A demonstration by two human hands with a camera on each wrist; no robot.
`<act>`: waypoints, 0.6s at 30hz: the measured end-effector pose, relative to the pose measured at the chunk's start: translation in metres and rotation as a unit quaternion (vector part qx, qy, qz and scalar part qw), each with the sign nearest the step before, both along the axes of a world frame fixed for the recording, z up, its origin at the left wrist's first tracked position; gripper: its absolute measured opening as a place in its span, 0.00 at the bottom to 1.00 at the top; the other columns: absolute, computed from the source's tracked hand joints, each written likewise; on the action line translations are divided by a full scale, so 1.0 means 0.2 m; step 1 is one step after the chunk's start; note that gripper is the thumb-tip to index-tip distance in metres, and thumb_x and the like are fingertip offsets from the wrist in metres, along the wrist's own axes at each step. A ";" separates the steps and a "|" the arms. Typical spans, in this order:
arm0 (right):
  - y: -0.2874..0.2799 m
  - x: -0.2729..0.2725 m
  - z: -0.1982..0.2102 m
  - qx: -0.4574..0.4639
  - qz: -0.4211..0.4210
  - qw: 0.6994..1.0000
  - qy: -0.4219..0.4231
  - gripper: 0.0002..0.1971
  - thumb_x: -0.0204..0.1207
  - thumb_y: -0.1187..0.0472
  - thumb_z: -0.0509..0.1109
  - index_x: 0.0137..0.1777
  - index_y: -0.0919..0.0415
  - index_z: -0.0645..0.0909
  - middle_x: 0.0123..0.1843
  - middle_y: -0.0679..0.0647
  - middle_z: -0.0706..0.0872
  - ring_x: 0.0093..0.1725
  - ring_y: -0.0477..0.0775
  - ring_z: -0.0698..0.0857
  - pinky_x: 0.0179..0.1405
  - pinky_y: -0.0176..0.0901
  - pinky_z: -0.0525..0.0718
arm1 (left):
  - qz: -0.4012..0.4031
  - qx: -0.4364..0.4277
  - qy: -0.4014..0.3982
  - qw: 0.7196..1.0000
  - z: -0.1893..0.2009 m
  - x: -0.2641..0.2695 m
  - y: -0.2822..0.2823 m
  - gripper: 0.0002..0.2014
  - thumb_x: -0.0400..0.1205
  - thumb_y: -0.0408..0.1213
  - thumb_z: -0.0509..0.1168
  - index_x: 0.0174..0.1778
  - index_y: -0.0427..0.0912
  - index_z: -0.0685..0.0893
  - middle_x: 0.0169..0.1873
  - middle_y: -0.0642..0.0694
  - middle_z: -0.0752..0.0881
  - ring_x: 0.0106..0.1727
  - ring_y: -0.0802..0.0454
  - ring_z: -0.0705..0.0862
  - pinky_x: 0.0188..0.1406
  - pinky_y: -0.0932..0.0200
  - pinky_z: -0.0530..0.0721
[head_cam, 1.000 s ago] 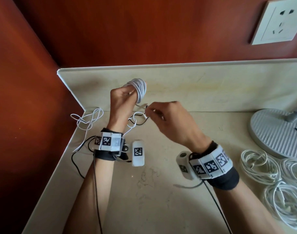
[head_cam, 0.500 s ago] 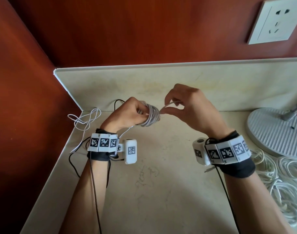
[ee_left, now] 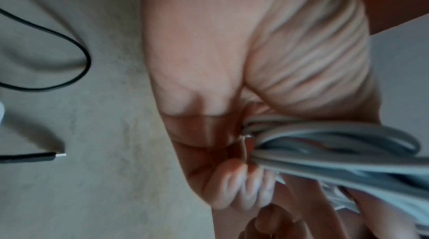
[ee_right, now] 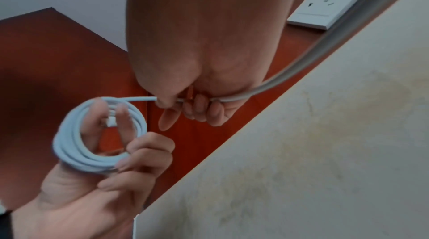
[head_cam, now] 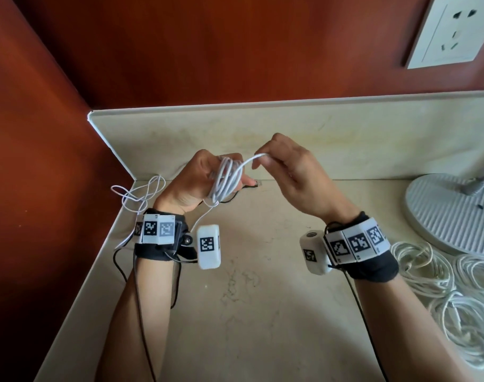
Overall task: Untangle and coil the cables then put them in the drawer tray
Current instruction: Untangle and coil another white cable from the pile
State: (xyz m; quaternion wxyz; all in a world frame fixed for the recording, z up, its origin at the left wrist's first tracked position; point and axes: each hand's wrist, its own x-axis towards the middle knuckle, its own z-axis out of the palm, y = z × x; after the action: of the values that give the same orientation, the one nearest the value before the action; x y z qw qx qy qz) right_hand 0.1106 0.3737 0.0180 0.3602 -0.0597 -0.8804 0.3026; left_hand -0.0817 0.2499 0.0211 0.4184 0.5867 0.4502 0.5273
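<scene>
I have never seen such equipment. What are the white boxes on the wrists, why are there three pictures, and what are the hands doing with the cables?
There is no machine here, only a person with two bare hands. The white boxes are small cameras strapped to the wrists; a third camera sits on the head. So one picture looks down from the head, and the other two look along each hand.

The left hand holds a white coil wound around its fingers. The right hand pinches the free end of the same cable.

On the counter lie a loose white cable in the left corner, a black cable, coiled white cables on the right, and a round ribbed base. No drawer tray is in view.
</scene>
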 end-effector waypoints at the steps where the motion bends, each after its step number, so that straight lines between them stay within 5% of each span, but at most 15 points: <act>1: -0.01 -0.01 -0.01 -0.003 -0.007 1.000 0.001 0.11 0.92 0.65 0.61 0.57 0.67 0.85 0.47 0.58 0.80 0.43 0.57 0.80 0.45 0.48 0.79 | 0.029 -0.003 -0.038 0.999 -0.01 0.00 0.01 0.15 0.72 0.42 0.78 0.35 0.30 0.93 0.39 0.37 0.86 0.35 0.63 0.89 0.41 0.70 0.86; 2: -0.02 -0.02 -0.01 -0.005 -0.015 1.000 0.003 0.12 0.93 0.64 0.60 0.59 0.66 0.85 0.47 0.57 0.80 0.42 0.56 0.79 0.45 0.47 0.79 | 0.065 -0.027 -0.075 0.995 0.00 0.00 0.01 0.07 0.73 0.41 0.77 0.33 0.41 0.95 0.40 0.37 0.87 0.36 0.61 0.89 0.40 0.70 0.86; 4: -0.04 -0.04 -0.02 -0.011 -0.028 1.000 -0.001 0.13 0.94 0.62 0.59 0.61 0.65 0.84 0.41 0.51 0.78 0.37 0.49 0.76 0.40 0.43 0.76 | 0.134 -0.068 -0.112 0.982 0.01 0.00 0.04 0.11 0.79 0.36 0.74 0.31 0.53 0.95 0.38 0.47 0.90 0.39 0.52 0.88 0.39 0.67 0.86; 6: -0.06 -0.05 -0.03 -0.030 -0.043 0.999 -0.006 0.13 0.94 0.59 0.58 0.59 0.63 0.83 0.32 0.49 0.72 0.30 0.51 0.69 0.33 0.43 0.71 | 0.132 -0.006 -0.111 0.985 0.01 0.05 0.04 0.03 0.76 0.42 0.79 0.36 0.51 0.96 0.37 0.51 0.87 0.42 0.49 0.83 0.40 0.65 0.83; 8: -0.07 -0.06 -0.05 -0.035 -0.065 0.997 -0.015 0.12 0.95 0.57 0.58 0.55 0.62 0.80 0.29 0.49 0.69 0.28 0.54 0.67 0.29 0.46 0.68 | 0.113 0.027 -0.117 0.986 0.02 0.10 0.03 0.09 0.72 0.52 0.80 0.43 0.52 0.97 0.37 0.50 0.85 0.41 0.53 0.83 0.39 0.64 0.74; 10: -0.08 -0.08 -0.08 -0.037 -0.078 0.996 -0.030 0.13 0.95 0.57 0.55 0.55 0.62 0.77 0.30 0.47 0.70 0.29 0.53 0.69 0.30 0.49 0.69 | 0.105 0.044 -0.132 0.985 0.02 0.14 0.05 0.08 0.77 0.42 0.73 0.47 0.53 0.97 0.35 0.51 0.83 0.37 0.59 0.79 0.36 0.57 0.63; 14: -0.08 -0.09 -0.08 -0.049 -0.046 0.997 -0.024 0.10 0.95 0.61 0.53 0.61 0.64 0.75 0.44 0.50 0.77 0.39 0.46 0.76 0.42 0.41 0.74 | 0.116 0.026 -0.152 0.981 0.02 0.16 0.10 0.17 0.85 0.27 0.60 0.47 0.44 0.95 0.37 0.30 0.55 0.38 0.40 0.57 0.35 0.49 0.57; 16: -0.06 -0.07 -0.06 -0.063 -0.037 0.997 -0.011 0.10 0.94 0.65 0.55 0.64 0.66 0.77 0.46 0.47 0.78 0.43 0.42 0.77 0.46 0.33 0.72 | 0.128 0.000 -0.170 0.977 0.02 0.15 0.10 0.11 0.86 0.28 0.60 0.46 0.31 0.88 0.37 0.32 0.57 0.37 0.43 0.58 0.34 0.51 0.58; 18: -0.04 -0.04 -0.03 -0.106 -0.049 0.993 -0.004 0.10 0.92 0.68 0.57 0.66 0.66 0.79 0.39 0.45 0.76 0.36 0.43 0.74 0.41 0.32 0.71 | 0.137 0.003 -0.181 0.974 0.02 0.15 0.08 0.12 0.82 0.35 0.63 0.53 0.28 0.82 0.37 0.40 0.68 0.35 0.50 0.64 0.34 0.54 0.60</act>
State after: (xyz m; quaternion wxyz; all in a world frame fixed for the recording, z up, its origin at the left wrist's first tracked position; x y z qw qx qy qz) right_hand 0.1021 0.3662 0.0118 0.3624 -0.1420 -0.8409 0.3760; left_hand -0.0523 0.2661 0.0251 0.4150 0.4155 0.4412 0.6786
